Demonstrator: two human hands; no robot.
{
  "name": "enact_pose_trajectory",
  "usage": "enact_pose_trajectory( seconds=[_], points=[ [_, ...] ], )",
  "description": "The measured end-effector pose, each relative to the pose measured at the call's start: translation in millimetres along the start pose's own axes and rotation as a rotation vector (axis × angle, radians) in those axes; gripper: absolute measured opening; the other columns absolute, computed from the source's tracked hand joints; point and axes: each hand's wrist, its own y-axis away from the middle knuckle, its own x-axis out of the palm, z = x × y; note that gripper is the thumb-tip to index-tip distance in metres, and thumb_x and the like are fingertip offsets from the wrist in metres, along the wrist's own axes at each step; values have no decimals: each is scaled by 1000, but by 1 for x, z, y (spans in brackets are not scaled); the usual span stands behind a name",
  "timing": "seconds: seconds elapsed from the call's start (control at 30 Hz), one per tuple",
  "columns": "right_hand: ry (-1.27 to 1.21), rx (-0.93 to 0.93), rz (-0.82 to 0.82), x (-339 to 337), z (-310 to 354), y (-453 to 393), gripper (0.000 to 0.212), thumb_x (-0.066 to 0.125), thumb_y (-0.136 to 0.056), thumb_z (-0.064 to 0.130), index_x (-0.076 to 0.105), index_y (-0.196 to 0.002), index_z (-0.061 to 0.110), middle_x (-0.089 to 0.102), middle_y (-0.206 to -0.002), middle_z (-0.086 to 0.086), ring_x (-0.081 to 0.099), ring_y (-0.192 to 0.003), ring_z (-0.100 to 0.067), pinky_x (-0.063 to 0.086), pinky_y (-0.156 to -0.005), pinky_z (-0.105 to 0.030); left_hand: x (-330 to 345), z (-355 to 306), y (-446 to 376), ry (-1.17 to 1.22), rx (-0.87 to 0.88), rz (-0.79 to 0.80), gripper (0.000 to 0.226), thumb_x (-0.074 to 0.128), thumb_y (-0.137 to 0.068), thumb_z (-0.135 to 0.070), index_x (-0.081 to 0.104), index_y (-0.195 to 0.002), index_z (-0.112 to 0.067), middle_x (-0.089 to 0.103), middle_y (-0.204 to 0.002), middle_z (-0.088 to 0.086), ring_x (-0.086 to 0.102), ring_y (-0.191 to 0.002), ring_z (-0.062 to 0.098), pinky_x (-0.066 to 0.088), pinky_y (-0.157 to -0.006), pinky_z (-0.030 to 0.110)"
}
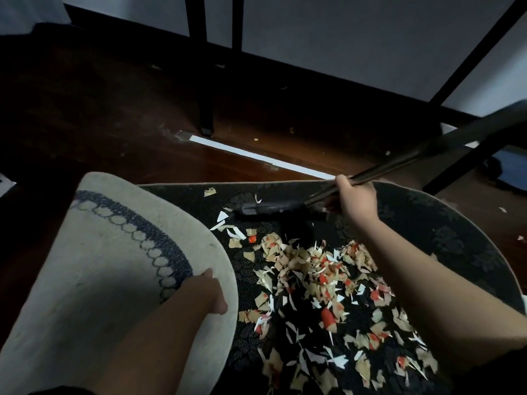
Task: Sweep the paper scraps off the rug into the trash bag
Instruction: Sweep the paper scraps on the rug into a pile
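A dark patterned rug lies on the floor, and its left part is folded up, showing a pale underside with a blue ring pattern. My left hand grips the edge of that raised flap. Many tan, white and red paper scraps cover the dark rug from the middle to the lower right. My right hand grips the black handle of a broom. The broom head rests on the rug just beyond the scrap pile.
Dark wooden floor lies beyond the rug, with a white strip and a few stray scraps on it. Black furniture legs stand at the back, and a slanted leg at the right. A dark bluish object sits far right.
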Motion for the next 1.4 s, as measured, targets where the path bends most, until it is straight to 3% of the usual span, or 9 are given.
enact_pose_trajectory(
  seconds=[0.13,0.27,0.37,0.57,0.83,0.93,1.17,1.3,1.4],
  points=[
    [70,-95,-37,-29,11,1,26,50,-97,24,58,-75,11,71,-81,-11,69,-66,-18,60,-63,-33,2,1,-2,17,-4,-9,84,50,-92,-44,6,-155,-12,-13,-161,7,17,-146,33,26,-117,43],
    [-49,-104,-87,-17,19,0,28,53,-92,26,60,-67,18,70,-61,-2,70,-68,-21,59,-76,-43,-2,-3,0,19,10,-21,82,51,-91,-44,11,-155,-10,-12,-161,8,19,-146,31,27,-116,41],
    [-38,-62,-142,11,25,1,36,51,-93,31,60,-60,19,64,-49,10,65,-65,-10,51,-71,-29,-2,-4,1,6,8,-24,83,52,-91,-45,10,-155,-11,-12,-161,8,19,-146,32,26,-117,41],
    [144,-61,-73,25,4,1,33,46,-80,40,58,-69,12,70,-76,-9,69,-74,-28,58,-74,-47,-1,-1,2,-17,14,-35,84,53,-91,-42,10,-155,-10,-11,-161,9,19,-146,31,26,-116,42],
    [328,-221,-149,-34,16,-4,37,50,-95,26,51,-61,11,52,-58,2,49,-52,-9,32,-38,-11,3,-1,2,-27,10,-50,85,52,-91,-43,7,-155,-10,-11,-161,8,22,-145,31,28,-116,41],
    [254,-268,-173,-35,24,-4,39,49,-95,24,45,-57,14,49,-56,0,46,-50,-11,33,-42,-12,2,-3,2,-22,5,-41,85,51,-92,-44,4,-155,-11,-13,-161,8,20,-145,32,27,-116,42],
    [38,-137,-234,8,21,-18,33,47,-93,41,62,-75,18,71,-79,-3,66,-72,-17,48,-68,-27,2,-3,2,-23,12,-49,87,53,-90,-44,6,-155,-11,-11,-161,8,22,-144,32,28,-115,43],
    [38,-56,-85,24,-2,-17,30,48,-93,34,67,-87,11,73,-76,-5,70,-61,-14,50,-56,-26,2,-3,4,-28,17,-52,87,53,-90,-42,5,-155,-11,-12,-161,8,20,-145,31,27,-116,42],
    [18,-38,9,13,-11,-17,20,53,-92,27,65,-84,12,74,-74,-8,73,-68,-21,57,-65,-34,2,-2,4,-27,13,-47,88,53,-90,-42,4,-155,-11,-12,-161,8,20,-145,32,26,-116,43]
  ],
)
